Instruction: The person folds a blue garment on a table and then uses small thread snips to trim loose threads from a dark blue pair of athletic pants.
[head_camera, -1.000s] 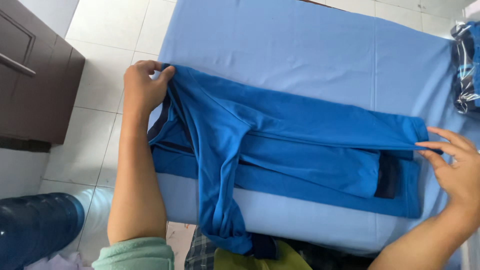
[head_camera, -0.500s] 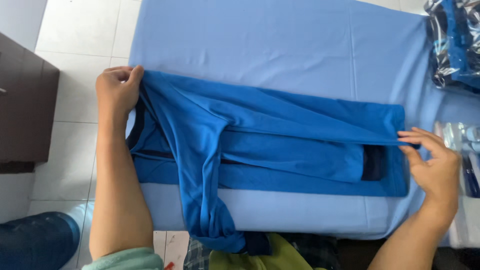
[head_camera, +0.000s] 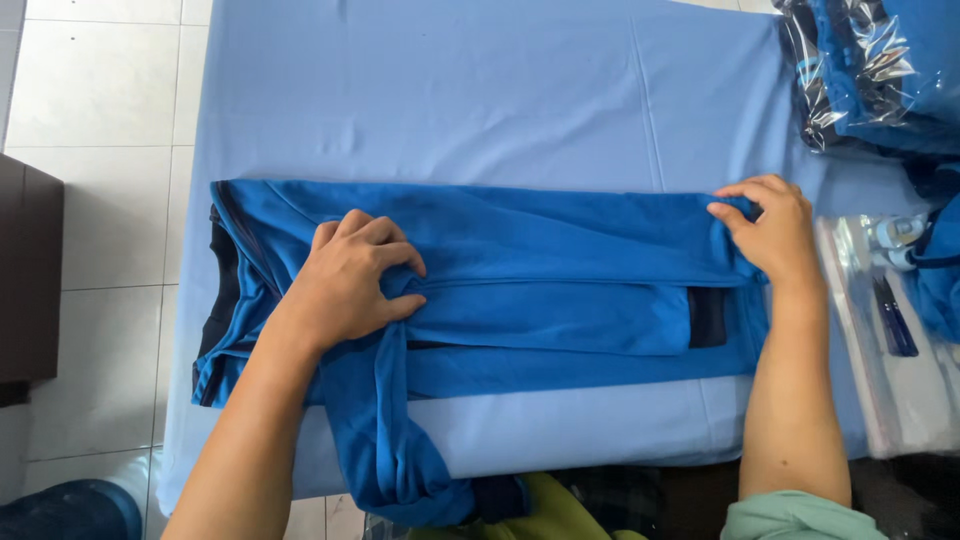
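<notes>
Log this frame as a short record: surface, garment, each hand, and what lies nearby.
surface: table under a light blue cloth
garment: blue long-sleeved top, laid flat, partly folded, one sleeve hanging over the near edge
left hand: gripping bunched fabric near the middle of the top
right hand: pinching the top's right end
nearby: bagged blue garments at the far right corner

White tiled floor (head_camera: 95, 90); dark wooden cabinet (head_camera: 30, 280) at left.

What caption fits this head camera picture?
Two hands, left and right, press a blue long-sleeved fabric garment on a light-blue cloth-covered table.
</notes>
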